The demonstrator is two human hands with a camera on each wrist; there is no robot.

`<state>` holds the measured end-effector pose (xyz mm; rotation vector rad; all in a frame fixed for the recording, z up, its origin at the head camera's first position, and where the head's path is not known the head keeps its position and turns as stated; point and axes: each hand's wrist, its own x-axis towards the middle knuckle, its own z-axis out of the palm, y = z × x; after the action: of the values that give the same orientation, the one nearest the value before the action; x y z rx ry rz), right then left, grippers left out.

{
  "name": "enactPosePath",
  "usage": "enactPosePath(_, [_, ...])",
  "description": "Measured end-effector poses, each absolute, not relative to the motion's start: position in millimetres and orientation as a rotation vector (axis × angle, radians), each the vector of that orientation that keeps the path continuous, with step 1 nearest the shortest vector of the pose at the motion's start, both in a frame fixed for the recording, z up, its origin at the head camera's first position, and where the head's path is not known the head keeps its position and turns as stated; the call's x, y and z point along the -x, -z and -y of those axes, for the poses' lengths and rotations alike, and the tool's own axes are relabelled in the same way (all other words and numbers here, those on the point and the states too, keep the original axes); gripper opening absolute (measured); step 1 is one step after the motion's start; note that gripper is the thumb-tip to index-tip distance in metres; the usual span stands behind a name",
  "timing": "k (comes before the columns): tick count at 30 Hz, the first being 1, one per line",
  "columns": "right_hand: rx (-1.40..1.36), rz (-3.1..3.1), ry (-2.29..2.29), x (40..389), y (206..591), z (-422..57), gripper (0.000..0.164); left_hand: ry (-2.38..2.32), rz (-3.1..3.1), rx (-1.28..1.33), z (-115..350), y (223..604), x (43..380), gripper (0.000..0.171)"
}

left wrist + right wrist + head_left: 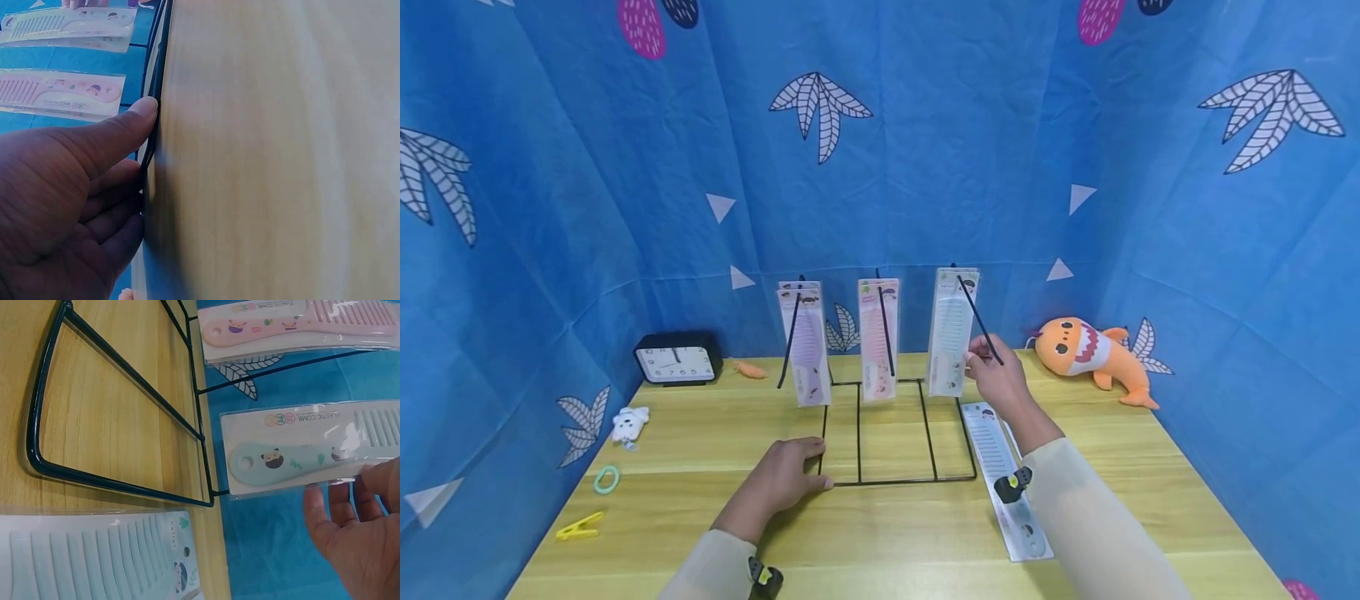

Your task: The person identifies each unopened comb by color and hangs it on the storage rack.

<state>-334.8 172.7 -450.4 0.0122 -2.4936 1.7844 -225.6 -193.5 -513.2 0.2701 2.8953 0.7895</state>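
Blue leaf-printed cloth (880,192) hangs behind a pale wooden table (662,467). From the head view, a black wire rack (859,433) carries three flat plastic-wrapped comb packs, lilac (811,350), pink (872,342) and pale green (949,333), hung from their tops, presumably so each stays upright (another pale green comb pack (988,454) lies beside the base). From the left wrist, the left hand (69,181) has thumb and fingers closed on the rack's near left corner, probably steadying it. From the right wrist, the right hand (369,550) pinches the hanging pale green pack's edge, perhaps to control its swing.
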Motion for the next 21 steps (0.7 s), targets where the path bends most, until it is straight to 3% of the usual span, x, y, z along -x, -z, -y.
enactPosePath(21, [-0.029, 2.524, -1.66, 334.9, 453.3, -174.5, 0.023, -0.792, -2.9, -0.253, 192.5, 513.7, 226.6, 0.063])
